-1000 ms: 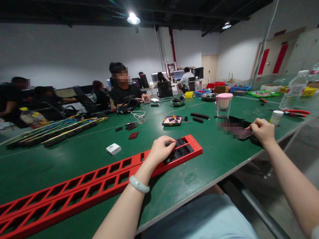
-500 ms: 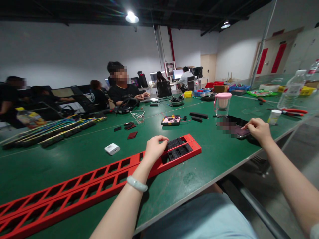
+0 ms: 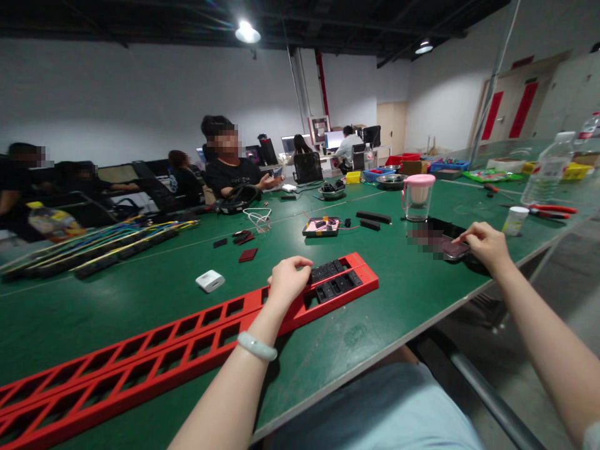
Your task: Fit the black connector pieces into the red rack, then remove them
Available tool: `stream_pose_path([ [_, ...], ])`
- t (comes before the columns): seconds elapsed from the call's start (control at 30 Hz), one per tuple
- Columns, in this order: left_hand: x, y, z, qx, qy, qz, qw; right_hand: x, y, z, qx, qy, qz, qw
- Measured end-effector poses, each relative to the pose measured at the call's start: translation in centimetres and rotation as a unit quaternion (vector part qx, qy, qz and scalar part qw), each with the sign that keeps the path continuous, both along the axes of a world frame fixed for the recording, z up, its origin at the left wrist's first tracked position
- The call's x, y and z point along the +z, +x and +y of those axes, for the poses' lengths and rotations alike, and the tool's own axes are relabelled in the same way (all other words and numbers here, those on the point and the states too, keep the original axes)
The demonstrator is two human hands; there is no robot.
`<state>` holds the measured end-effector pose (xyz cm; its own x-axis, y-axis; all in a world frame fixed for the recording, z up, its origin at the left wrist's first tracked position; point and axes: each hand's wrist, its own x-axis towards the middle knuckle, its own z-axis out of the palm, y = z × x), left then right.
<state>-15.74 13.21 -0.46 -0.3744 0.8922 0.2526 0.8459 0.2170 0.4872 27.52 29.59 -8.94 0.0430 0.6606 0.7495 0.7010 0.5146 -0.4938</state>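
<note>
My left hand [image 3: 290, 280] rests over a long red slotted frame [image 3: 347, 299], near its right end. Its fingers are loosely curved, with a small gap between thumb and forefinger and no held item showing. Black rectangular modules [image 3: 338, 286] sit in the slots beside the fingertips, in two rows; the palm hides some slots. Off to the right, my right hand [image 3: 486, 245] has its fingers bent together, with a fingertip touching the screen of a dark smartphone [image 3: 455, 251] lying flat. Part of the phone is blurred out.
Nearby stand a pink-lidded cup [image 3: 419, 199] and a small white-capped bottle [image 3: 515, 221]. Beyond the frame lie a white charger [image 3: 210, 280], a wired box [image 3: 321, 227] and black bars [image 3: 374, 217]. Cable-laden strips [image 3: 126, 247] lie left. A person [image 3: 232, 169] sits across the green table.
My left hand has shifted very slightly left along the red frame, its fingertips a little off the modules. My right hand stays at the smartphone. The person opposite has raised their hands slightly.
</note>
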Motion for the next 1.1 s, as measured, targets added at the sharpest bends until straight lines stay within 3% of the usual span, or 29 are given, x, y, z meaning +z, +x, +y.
stream_pose_path([
  [0.13, 0.0, 0.0, 0.0, -0.004, -0.002, 0.001, 1.0, 0.1, -0.1, 0.0, 0.03, -0.015, -0.016, 0.999],
  [0.53, 0.4, 0.6, -0.3, 0.015, -0.026, 0.026, 0.999, 0.1, -0.2, 0.0, 0.002, -0.017, 0.032, 0.999],
  [0.73, 0.4, 1.0, -0.5, 0.029, -0.005, 0.088, 0.996, 0.0, -0.2, 0.2, 0.027, -0.02, -0.001, 0.999],
  [1.1, 0.4, 1.2, -0.6, 0.028, -0.013, 0.103, 0.994, 0.3, -0.4, 0.6, 0.043, -0.052, -0.088, 0.994],
])
